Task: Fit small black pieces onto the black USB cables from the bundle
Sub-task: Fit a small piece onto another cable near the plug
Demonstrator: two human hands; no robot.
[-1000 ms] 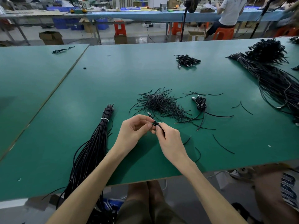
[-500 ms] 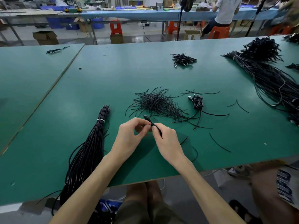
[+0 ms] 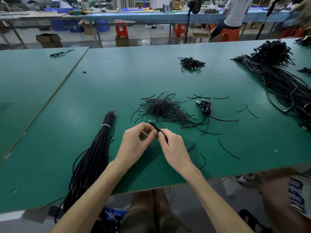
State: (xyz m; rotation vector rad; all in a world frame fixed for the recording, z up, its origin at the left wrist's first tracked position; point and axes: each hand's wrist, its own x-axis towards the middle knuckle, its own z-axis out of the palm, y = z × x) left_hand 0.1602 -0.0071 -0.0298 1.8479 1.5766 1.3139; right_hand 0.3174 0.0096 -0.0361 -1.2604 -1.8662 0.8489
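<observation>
Both hands meet over the green table (image 3: 117, 91) near its front edge. My left hand (image 3: 136, 143) pinches a black USB cable (image 3: 154, 125) just below its plug, which points up and away. My right hand (image 3: 173, 147) grips the same cable lower down, the cord running along its fingers. A tied bundle of long black cables (image 3: 94, 157) lies to the left and hangs over the table edge. Behind the hands lies a loose heap of thin black pieces (image 3: 163, 109).
A small cluster of plug-ended cables (image 3: 204, 106) sits right of the heap, another cluster (image 3: 191, 63) farther back. A big mass of black cables (image 3: 282, 78) fills the right side. Stray black strands (image 3: 228, 149) lie near the front edge. Another person's leg (image 3: 282, 199) is at the lower right.
The hands have stayed together on the cable, with only slight shifts of the fingers. The view has tilted a little.
</observation>
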